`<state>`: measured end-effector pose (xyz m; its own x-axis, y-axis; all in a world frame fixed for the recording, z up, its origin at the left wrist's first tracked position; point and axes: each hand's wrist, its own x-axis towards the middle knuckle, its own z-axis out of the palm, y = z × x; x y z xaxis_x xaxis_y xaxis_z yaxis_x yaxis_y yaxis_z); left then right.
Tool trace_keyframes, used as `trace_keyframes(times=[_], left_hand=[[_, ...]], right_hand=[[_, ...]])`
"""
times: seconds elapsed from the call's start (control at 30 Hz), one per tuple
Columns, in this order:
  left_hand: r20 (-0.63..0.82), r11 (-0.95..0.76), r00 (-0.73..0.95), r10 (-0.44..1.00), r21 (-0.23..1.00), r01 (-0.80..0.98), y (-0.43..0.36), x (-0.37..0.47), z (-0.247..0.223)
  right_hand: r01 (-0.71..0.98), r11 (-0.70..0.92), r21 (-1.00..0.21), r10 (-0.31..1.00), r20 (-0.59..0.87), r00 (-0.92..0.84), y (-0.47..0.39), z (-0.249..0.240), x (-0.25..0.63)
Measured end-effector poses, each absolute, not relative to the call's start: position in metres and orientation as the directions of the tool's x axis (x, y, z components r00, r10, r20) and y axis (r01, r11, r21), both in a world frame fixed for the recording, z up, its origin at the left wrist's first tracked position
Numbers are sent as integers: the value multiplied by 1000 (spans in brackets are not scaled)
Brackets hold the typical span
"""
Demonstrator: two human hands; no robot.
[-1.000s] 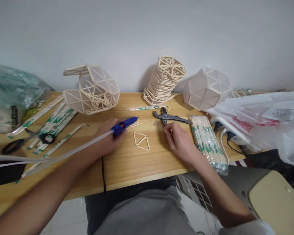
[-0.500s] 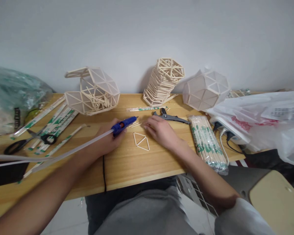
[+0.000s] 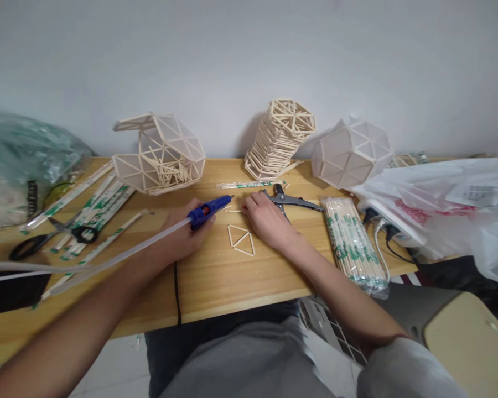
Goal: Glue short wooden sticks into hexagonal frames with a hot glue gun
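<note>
My left hand [image 3: 182, 232] is wrapped round a blue hot glue gun [image 3: 207, 213], its nozzle pointing right and away from me. A long whitish glue stick [image 3: 149, 240] trails out of its back end. My right hand [image 3: 269, 221] rests on the table with fingers curled, its fingertips at the end of a short wooden stick [image 3: 233, 210]. Between the hands and nearer me lies a flat frame of short sticks [image 3: 241, 241], two triangles sharing a side. Grey cutting pliers [image 3: 299, 202] lie just behind my right hand, which partly covers them.
Along the wall stand an open stick-framed box [image 3: 136, 171] holding loose sticks, a tilted stick tower [image 3: 274, 143] and a closed panelled shape [image 3: 351, 155]. Scissors [image 3: 72, 235] and wrapped chopsticks lie left. A chopstick pack [image 3: 352, 243], power strip [image 3: 394, 224] and plastic bag [image 3: 448, 188] are right.
My right hand has shifted slightly and its fingertips have drawn in at the short sticks, with fewer of them showing. The glue gun stays nearly in place. The view has moved a little.
</note>
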<state>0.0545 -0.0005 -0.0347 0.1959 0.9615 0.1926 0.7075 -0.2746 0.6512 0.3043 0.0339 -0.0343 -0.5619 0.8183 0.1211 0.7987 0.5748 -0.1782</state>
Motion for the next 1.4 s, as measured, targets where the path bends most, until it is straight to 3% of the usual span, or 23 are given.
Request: trace_keyframes(times=[0.07, 0.27, 0.6, 0.77, 0.93, 1.23, 1.4], left_hand=[[191, -275, 197, 962, 658, 701, -1, 55, -32], [168, -222, 146, 975, 658, 720, -2, 52, -30], [242, -215, 69, 968, 650, 729, -4, 49, -22], [244, -226, 82, 966, 649, 726, -5, 50, -20], [241, -230, 94, 966, 632, 740, -4, 48, -22], [147, -331, 307, 940, 605, 724, 0, 43, -17], [75, -451, 546, 834, 663, 597, -6, 54, -22]], right_hand=[[802, 553, -227, 833, 143, -534, 32, -35, 307], [651, 525, -549, 839, 206, -503, 34, -28, 303], [632, 535, -560, 835, 240, -494, 40, -40, 301], [471, 534, -702, 819, 292, -493, 41, -45, 301], [402, 380, -833, 895, 222, -387, 41, -44, 305], [82, 114, -990, 956, 87, -279, 46, -53, 304], [65, 115, -991, 962, 95, -256, 47, -51, 305]])
